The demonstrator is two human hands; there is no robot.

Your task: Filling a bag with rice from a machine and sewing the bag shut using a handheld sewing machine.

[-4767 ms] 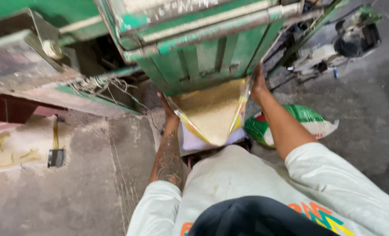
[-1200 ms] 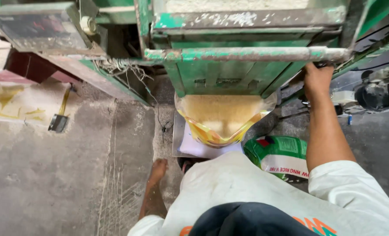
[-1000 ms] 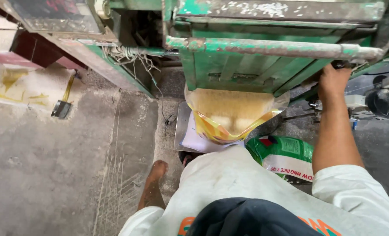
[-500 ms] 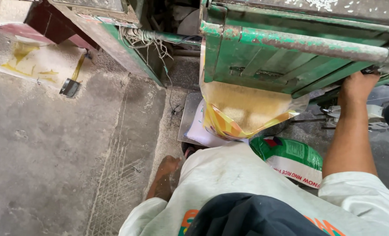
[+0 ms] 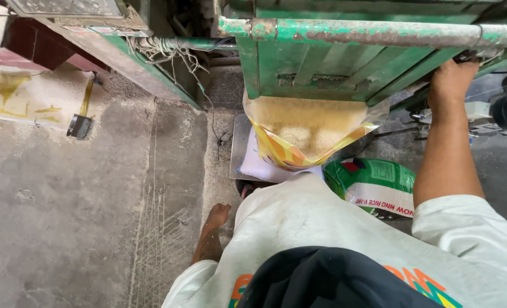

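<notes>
Green metal chute (image 5: 333, 63) is the landmark: under it an open sack (image 5: 304, 134) is hung, so grain is caught. Beside it, the right hand (image 5: 451, 82) is closed on a lever. The left hand (image 5: 218, 215) hangs loose, empty, below.

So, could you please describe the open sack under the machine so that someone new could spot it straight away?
Start at the big green machine with the rusty horizontal pipe across its front. Directly beneath its chute hangs the open sack, mouth up, filled with pale yellow grain. Unlike the closed green and white bag lying on the floor to its right, it has an orange and yellow patterned rim.
</notes>
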